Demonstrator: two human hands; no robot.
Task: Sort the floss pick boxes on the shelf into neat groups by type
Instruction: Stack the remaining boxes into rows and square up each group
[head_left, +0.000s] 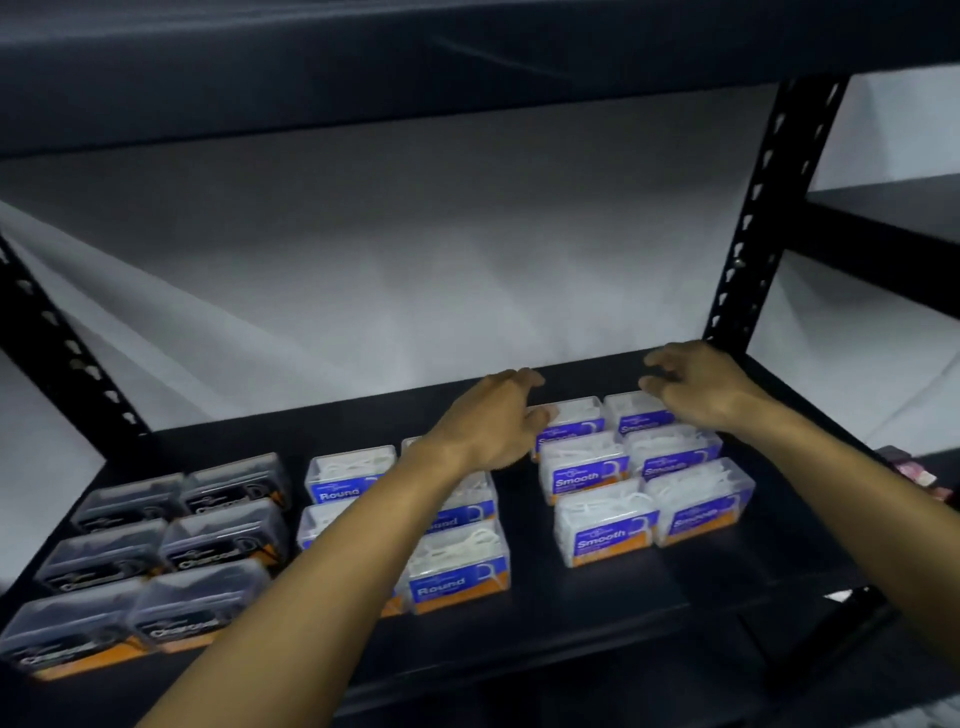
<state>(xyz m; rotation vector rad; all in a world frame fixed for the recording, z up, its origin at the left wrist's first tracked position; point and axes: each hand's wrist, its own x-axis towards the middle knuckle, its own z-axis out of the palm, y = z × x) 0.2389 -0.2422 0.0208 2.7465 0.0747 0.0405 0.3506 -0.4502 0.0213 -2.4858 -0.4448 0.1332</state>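
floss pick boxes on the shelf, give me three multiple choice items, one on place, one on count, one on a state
1. Where does the Charcoal group sit on the shelf?
A. left end
B. middle
C. right end

2. How many Smooth boxes show?
A. three
B. six
C. nine

3. How are the hands?
A. both gripping lifted boxes
B. both over the back Smooth boxes, lifting none
C. both off the shelf

Answers:
1 A, the dark boxes lie left of the Round group.
2 B, two columns of three.
3 B, the left hand and the right hand reach over the back row, fingers loosely spread.
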